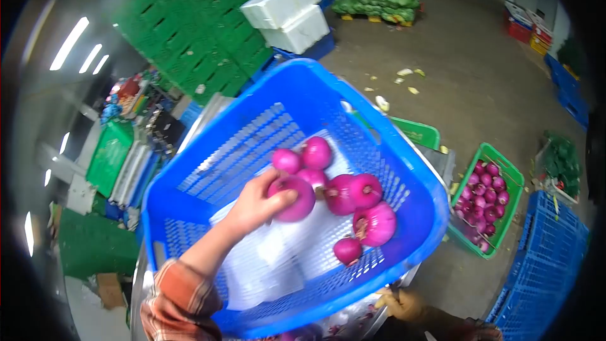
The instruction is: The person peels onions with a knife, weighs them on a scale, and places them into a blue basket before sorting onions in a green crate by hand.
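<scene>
My left hand (254, 203), in an orange plaid sleeve, reaches into a blue plastic basket (303, 68) and is closed around a peeled red onion (295, 199). More red onions lie in the basket: a pair (317, 153) beyond my hand and a cluster (375, 223) to its right, with a small onion (347, 251) nearest me. White sheets (262, 284) line the basket's bottom. My right hand (402, 304) is low, just outside the basket's near rim. It is blurred, and its fingers do not show clearly.
A green crate (521, 197) of red onions stands on the floor at right, beside blue pallets (536, 265). White foam boxes (297, 25) and stacked green crates (196, 25) rise behind the basket. Bagged green produce (379, 1) sits far back; peel scraps (382, 103) litter the floor.
</scene>
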`<control>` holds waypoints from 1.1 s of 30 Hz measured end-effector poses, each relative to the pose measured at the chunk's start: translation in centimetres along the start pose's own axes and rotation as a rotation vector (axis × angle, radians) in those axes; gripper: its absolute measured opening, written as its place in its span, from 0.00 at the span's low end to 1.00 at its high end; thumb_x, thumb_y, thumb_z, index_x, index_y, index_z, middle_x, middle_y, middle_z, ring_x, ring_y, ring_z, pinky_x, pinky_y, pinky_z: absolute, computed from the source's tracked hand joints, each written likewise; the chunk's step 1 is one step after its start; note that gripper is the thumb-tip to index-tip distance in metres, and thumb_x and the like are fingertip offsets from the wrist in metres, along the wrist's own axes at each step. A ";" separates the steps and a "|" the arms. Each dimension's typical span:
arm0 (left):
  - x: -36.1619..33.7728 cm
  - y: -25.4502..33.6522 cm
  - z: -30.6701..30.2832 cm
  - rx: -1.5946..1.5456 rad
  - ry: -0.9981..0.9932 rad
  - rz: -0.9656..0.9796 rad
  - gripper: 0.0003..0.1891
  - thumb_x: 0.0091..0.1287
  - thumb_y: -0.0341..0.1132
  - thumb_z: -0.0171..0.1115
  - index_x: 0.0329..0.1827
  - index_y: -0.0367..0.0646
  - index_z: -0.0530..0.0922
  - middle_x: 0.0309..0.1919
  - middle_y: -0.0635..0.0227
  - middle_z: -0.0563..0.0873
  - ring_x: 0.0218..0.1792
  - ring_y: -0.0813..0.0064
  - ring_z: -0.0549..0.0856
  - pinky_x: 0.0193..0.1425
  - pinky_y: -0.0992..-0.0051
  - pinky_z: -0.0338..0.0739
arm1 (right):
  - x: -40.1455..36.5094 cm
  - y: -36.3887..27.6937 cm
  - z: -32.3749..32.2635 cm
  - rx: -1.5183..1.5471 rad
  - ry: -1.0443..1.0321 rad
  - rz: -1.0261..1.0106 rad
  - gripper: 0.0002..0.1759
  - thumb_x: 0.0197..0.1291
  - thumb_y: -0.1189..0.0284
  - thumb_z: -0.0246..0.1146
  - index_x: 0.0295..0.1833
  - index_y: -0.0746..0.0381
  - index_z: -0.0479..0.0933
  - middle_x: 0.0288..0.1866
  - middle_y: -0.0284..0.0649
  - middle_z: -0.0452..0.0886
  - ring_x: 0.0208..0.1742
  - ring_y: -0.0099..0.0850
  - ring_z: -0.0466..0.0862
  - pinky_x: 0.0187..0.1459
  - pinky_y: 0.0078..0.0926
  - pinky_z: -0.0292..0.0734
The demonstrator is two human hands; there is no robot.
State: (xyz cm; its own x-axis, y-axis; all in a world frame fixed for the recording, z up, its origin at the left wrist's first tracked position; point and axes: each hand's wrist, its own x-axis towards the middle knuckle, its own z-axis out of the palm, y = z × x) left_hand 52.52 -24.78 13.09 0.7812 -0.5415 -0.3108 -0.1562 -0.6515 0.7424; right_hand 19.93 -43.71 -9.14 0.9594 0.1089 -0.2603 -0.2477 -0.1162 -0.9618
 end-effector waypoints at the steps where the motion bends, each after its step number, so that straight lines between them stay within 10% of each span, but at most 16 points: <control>1: -3.8 -0.1 -1.2 -0.147 0.014 -0.004 0.30 0.57 0.53 0.65 0.54 0.38 0.76 0.42 0.62 0.83 0.42 0.70 0.82 0.50 0.69 0.76 | 0.0 0.0 0.1 -0.055 0.015 -0.015 0.17 0.72 0.66 0.47 0.59 0.56 0.76 0.32 0.36 0.86 0.26 0.28 0.83 0.33 0.25 0.79; 6: -22.3 -0.5 -0.7 -0.699 0.201 0.080 0.48 0.47 0.63 0.72 0.63 0.36 0.67 0.54 0.59 0.77 0.55 0.67 0.79 0.59 0.67 0.75 | -0.6 -7.7 1.1 -0.120 -0.164 -0.186 0.17 0.66 0.68 0.56 0.60 0.57 0.75 0.33 0.41 0.85 0.28 0.31 0.84 0.32 0.27 0.79; 8: -27.7 -2.1 2.6 -0.914 0.393 0.111 0.51 0.39 0.56 0.78 0.64 0.37 0.63 0.54 0.44 0.76 0.46 0.55 0.84 0.51 0.60 0.83 | -0.8 -13.0 4.3 0.018 -0.228 -0.438 0.21 0.61 0.69 0.65 0.58 0.63 0.76 0.27 0.38 0.81 0.28 0.29 0.83 0.32 0.28 0.77; 12: -35.3 -5.9 12.2 -1.207 0.579 0.104 0.53 0.41 0.34 0.77 0.73 0.47 0.56 0.63 0.42 0.69 0.60 0.49 0.76 0.64 0.53 0.74 | 0.2 -20.0 11.2 0.385 -0.724 -0.196 0.51 0.54 0.60 0.73 0.77 0.58 0.52 0.28 0.30 0.75 0.28 0.18 0.73 0.31 0.17 0.67; 13: -37.0 -6.5 14.1 -1.273 0.513 0.118 0.53 0.46 0.24 0.71 0.77 0.49 0.51 0.69 0.58 0.66 0.69 0.61 0.69 0.73 0.61 0.62 | 0.0 -20.8 12.7 0.391 -0.759 -0.095 0.48 0.55 0.59 0.72 0.76 0.56 0.54 0.28 0.30 0.75 0.26 0.17 0.73 0.27 0.15 0.66; 16: -40.5 -6.7 17.0 -1.502 0.623 0.270 0.49 0.52 0.25 0.66 0.78 0.49 0.50 0.71 0.61 0.62 0.72 0.64 0.62 0.73 0.61 0.60 | -0.5 -19.8 17.4 0.372 -0.672 0.214 0.20 0.63 0.61 0.65 0.56 0.60 0.74 0.26 0.32 0.75 0.20 0.17 0.72 0.22 0.17 0.66; 21: -46.3 -11.8 21.0 -1.475 0.853 -0.013 0.37 0.59 0.40 0.64 0.71 0.44 0.58 0.58 0.63 0.73 0.57 0.67 0.76 0.58 0.66 0.74 | -2.5 -18.6 23.4 -0.100 -0.826 -0.040 0.12 0.67 0.64 0.59 0.48 0.61 0.76 0.27 0.37 0.79 0.22 0.24 0.79 0.26 0.25 0.75; 25: -49.4 -12.7 21.9 -1.374 1.070 0.001 0.39 0.54 0.46 0.71 0.66 0.42 0.62 0.52 0.64 0.77 0.49 0.70 0.80 0.48 0.70 0.77 | -3.4 -17.9 25.6 -0.495 -0.775 -0.849 0.22 0.59 0.75 0.60 0.61 0.61 0.72 0.35 0.42 0.81 0.32 0.37 0.82 0.30 0.36 0.77; 33: -51.7 -13.5 22.9 -1.158 1.158 -0.112 0.45 0.45 0.37 0.77 0.67 0.42 0.61 0.56 0.61 0.74 0.57 0.69 0.77 0.61 0.68 0.74 | -4.8 -18.1 28.5 -0.970 -0.923 -0.961 0.21 0.59 0.71 0.58 0.58 0.64 0.71 0.35 0.43 0.80 0.34 0.42 0.83 0.30 0.40 0.77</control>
State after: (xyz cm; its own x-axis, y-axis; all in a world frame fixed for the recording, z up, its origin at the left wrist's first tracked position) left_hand 0.41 -0.16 5.59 0.8492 0.4877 -0.2025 0.0211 0.3517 0.9359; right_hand 15.91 -14.03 7.09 0.2147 0.9747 0.0623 0.8658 -0.1604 -0.4740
